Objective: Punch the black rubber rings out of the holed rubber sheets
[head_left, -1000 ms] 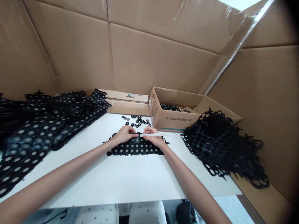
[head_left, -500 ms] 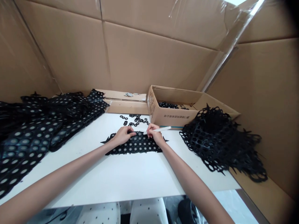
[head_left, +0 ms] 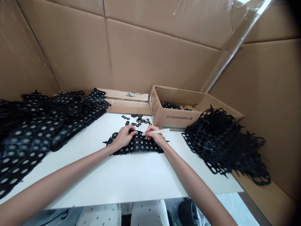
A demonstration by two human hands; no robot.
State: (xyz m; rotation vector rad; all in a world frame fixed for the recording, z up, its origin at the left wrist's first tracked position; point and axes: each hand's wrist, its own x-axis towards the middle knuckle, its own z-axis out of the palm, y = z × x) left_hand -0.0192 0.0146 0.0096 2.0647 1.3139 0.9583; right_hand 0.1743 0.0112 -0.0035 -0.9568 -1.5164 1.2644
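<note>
At frame centre, the left hand (head_left: 123, 137) presses flat on a black sheet (head_left: 137, 144); the right hand (head_left: 154, 135) pinches a white stick (head_left: 157, 131). Right of them, an open box (head_left: 175, 117) holds loose black rings (head_left: 172, 106).

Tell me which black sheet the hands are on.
The single sheet mid-table, under the left hand and right hand with pen; left stack and right heap lie apart.

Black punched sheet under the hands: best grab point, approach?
Probably pinch the punched sheet at its free left end, from the left: it lies flat on the white table, and the left hand and right hand, holding a white stick, cover its far edge.
</note>
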